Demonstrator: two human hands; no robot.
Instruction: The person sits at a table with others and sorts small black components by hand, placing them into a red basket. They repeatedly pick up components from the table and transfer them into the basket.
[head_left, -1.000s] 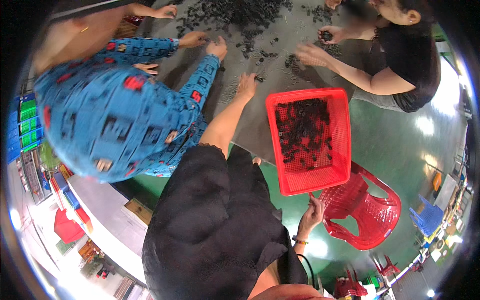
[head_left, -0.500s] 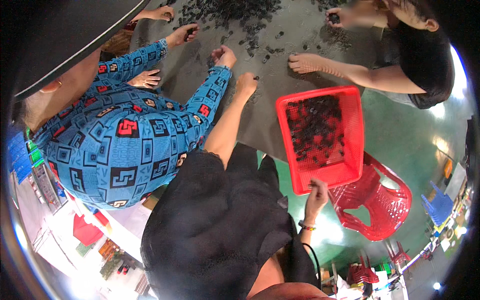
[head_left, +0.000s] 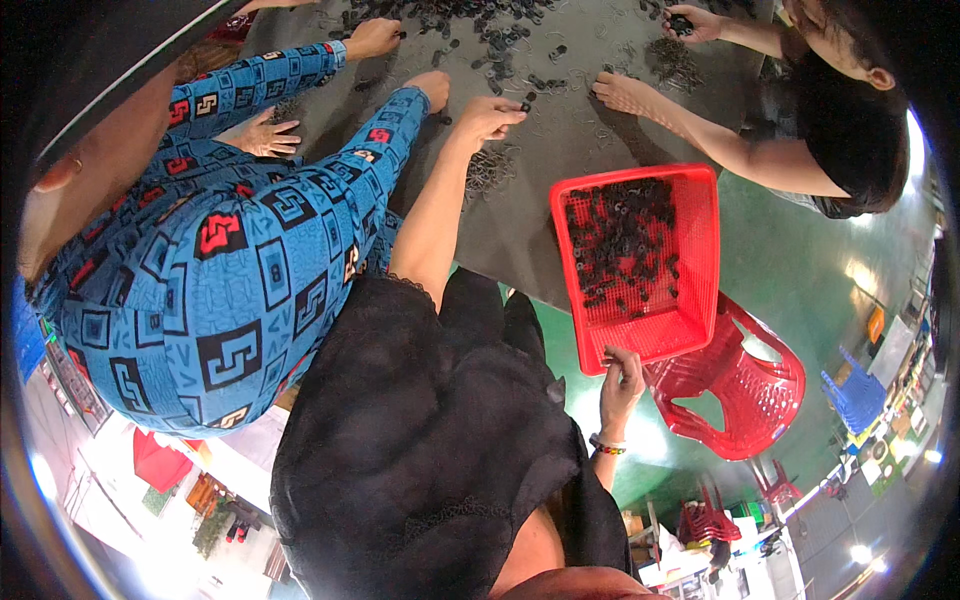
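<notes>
My left hand (head_left: 488, 121) reaches over the table and pinches a small black oblong piece (head_left: 527, 104) at its fingertips. More black pieces (head_left: 545, 84) of this kind lie loose on the tabletop just beyond it. To the right stands a red plastic basket (head_left: 695, 255), its bottom strewn with many similar dark pieces (head_left: 620, 240). Beside the basket's near rim is my right hand (head_left: 621, 382), wearing a bracelet, its fingers curled together. Whether those fingers hold the rim or something small cannot be made out.
A red plastic chair (head_left: 740, 390) is behind the basket's lower right side. At my left sits a person in a blue patterned shirt (head_left: 240, 260), hands on the table; across, a person in black (head_left: 850, 140) also works there. Thin wire-like bits (head_left: 490, 170) lie on the grey table (head_left: 520, 225).
My left hand has moved up and slightly right, its black piece now showing clearly at the fingertips. My right hand stays by the basket's rim. The blue-sleeved person's hands have shifted.
</notes>
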